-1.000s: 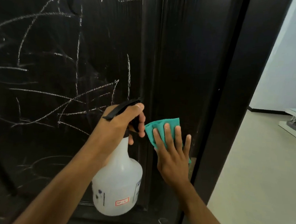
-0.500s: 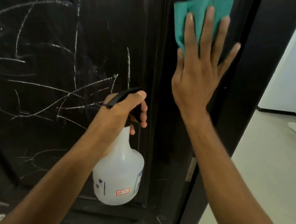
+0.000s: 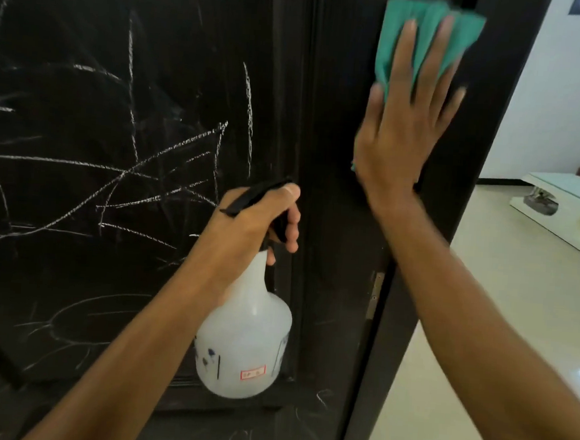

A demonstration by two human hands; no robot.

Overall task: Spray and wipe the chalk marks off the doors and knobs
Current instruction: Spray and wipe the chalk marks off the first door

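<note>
Flat under right hand [image 3: 402, 138]: cloth [image 3: 428, 33]

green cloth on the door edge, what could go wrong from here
1. The right hand only presses the green cloth flat against the door with straight fingers, so it could slip out and drop.
2. The wiping is on the right strip, while the thick chalk marks on the left panel remain and might get missed.
3. The spray bottle hangs from the left hand close to the door and could knock it.

Ribbed dark door [image 3: 190, 58], perhaps wood; translucent plastic bottle [image 3: 245, 347] (matt); soft green cloth [image 3: 429, 27].
</note>
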